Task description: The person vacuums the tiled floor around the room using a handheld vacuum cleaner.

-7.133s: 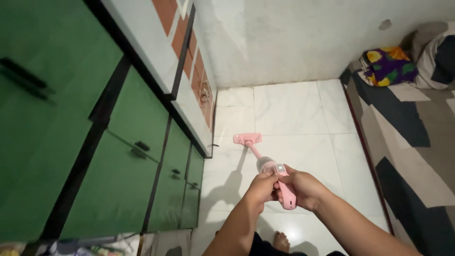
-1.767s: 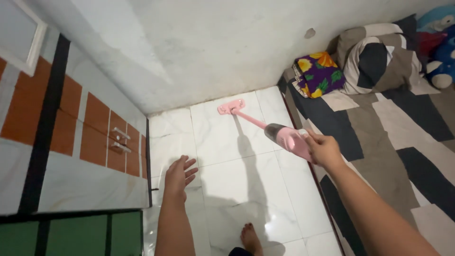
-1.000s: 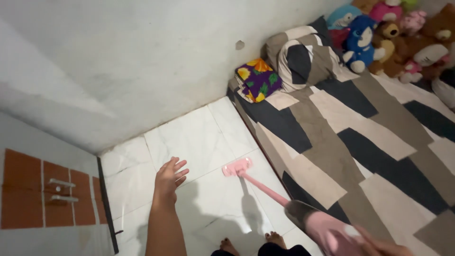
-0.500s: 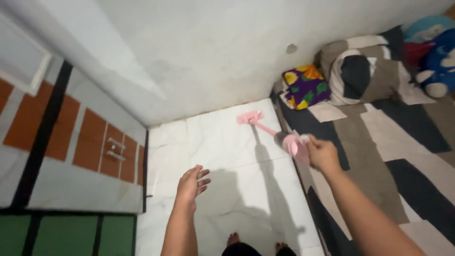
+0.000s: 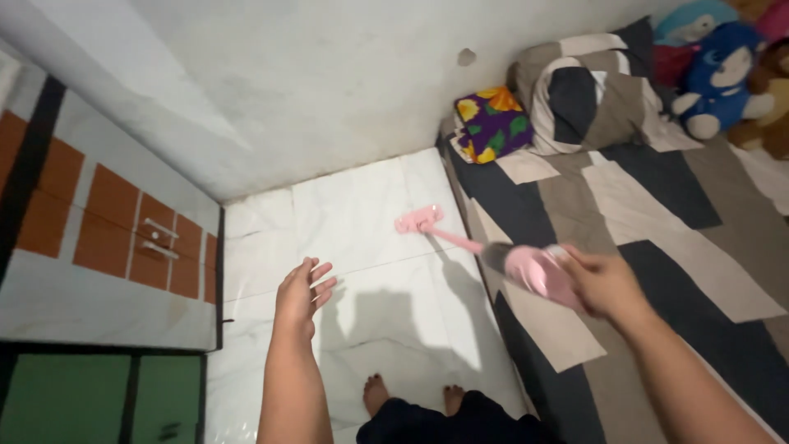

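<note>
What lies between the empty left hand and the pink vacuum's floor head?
Only bare white floor tile between left hand and floor head, head view.
</note>
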